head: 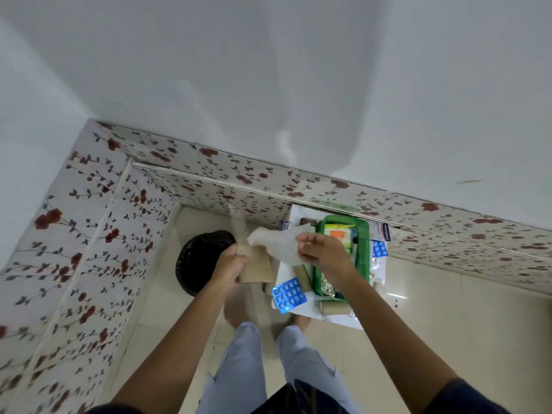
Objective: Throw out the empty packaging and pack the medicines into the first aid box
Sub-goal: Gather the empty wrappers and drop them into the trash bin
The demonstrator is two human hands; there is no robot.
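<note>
My left hand (228,264) grips a tan bandage roll (257,265), held beside the black-lined bin (197,258) on the floor. My right hand (321,253) pinches a clear plastic wrapper (276,242) that stretches between the two hands. Under my right hand a green first aid box (363,255) stands on a small white table (334,319), with packets and a blister strip inside. A blue blister pack (289,295) lies at the table's near left corner. Another blue blister pack (379,248) lies right of the box. A cardboard roll (334,307) lies at the front edge.
Floral-tiled walls (98,234) meet in a corner behind the bin. A white packet (380,231) lies at the table's far right. The floor is pale tile (448,324). My legs and feet (268,354) stand just in front of the table.
</note>
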